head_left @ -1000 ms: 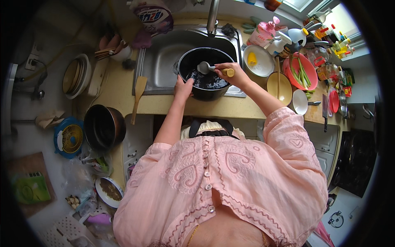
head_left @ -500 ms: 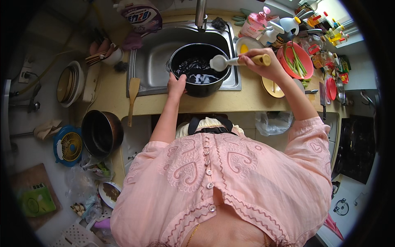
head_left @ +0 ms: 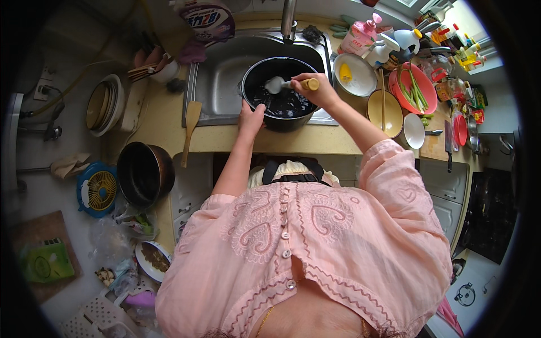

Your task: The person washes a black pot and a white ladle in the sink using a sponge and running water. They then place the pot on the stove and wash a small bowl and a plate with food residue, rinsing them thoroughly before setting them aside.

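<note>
A deep black pot with liquid in it stands over the front of the steel sink. My left hand grips the pot's near left rim, thumb on top and the other fingers hidden outside. My right hand is closed round the handle of a large spoon, which has a pale rounded head and a yellowish wooden handle end. The spoon's head is inside the pot, over the dark, glinting liquid; whether it touches the liquid I cannot tell.
A faucet hangs behind the pot. A wooden spatula lies left of the sink, above another dark pot. Right of it are a white plate, a yellow bowl, a pink basin with green stalks, and a knife.
My right hand has moved left and slightly down, carrying the spoon's head from above the pot's right side into the pot. My left hand keeps hold of the rim. The view has shifted slightly.
</note>
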`<state>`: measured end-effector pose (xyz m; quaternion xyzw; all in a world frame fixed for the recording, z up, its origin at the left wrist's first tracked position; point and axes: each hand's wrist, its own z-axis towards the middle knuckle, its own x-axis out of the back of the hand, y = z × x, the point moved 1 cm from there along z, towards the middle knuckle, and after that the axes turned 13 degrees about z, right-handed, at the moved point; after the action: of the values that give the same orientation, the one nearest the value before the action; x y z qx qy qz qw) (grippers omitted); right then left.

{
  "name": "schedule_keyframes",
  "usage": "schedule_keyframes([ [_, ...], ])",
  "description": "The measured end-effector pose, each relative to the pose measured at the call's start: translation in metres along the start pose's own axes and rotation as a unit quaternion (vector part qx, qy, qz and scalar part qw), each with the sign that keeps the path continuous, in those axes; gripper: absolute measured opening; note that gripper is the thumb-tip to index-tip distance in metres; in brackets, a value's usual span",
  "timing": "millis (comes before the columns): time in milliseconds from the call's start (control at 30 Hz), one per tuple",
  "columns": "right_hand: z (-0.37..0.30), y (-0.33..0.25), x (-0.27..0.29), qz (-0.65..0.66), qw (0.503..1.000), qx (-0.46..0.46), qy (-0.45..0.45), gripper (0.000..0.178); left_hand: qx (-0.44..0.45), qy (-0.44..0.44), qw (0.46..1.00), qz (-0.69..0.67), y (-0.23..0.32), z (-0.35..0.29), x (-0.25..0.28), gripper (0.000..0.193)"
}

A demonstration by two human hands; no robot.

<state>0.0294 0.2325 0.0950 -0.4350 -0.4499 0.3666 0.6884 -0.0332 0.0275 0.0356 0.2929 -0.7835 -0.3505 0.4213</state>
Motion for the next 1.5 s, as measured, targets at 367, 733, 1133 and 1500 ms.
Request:
schedule_keyframes([
  [367,-0.019,-0.032,-0.006,0.124,0.981,-0.149,0.000,0.030,-0.002,0.023,1.000,0.012,0.001,0.000,-0.002,0.057],
  [733,-0.010,-0.023,0.029,-0.127,0.987,-0.051,-0.083,0.020,-0.014,-0.002,1.000,-0.020,0.000,0.003,0.000,0.056],
  [1133,-0.002,-0.015,0.008,-0.147,0.951,0.036,-0.270,0.026,-0.051,0.016,0.998,-0.012,-0.012,0.007,-0.002,0.057],
  [1500,-0.006,-0.020,0.011,-0.073,0.952,0.072,-0.290,0.031,-0.091,0.035,0.995,0.008,-0.031,0.017,-0.007,0.055],
])
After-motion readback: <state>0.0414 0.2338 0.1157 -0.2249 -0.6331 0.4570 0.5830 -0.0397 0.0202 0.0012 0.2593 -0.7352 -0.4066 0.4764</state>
